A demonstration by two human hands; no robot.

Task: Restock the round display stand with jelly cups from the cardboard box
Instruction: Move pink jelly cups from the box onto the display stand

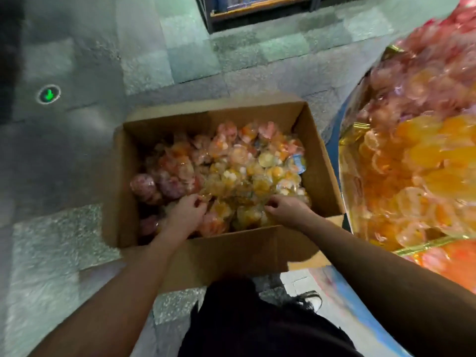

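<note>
Setting: retail shop floor. Evidence: round display stand (422,161) heaped with loose jelly cups; open cardboard box (316,150) of stock on grey tiled floor (85,155); green arrow marker (48,94); low shelving base (257,9) behind.

You are standing on a floor (77,155) of grey and pale speckled tiles, some sections catching a greenish sheen. A small round marker with a green arrow (49,94) is glowing on the floor to your far left, well apart from everything else. At the top edge, the base of a dark shelving unit (257,9) is showing, with a wooden lip along its front. Below you, black trousers (244,325) are filling the lower centre, and a dark shoe with a white toe (313,301) is resting just beside them.
</note>
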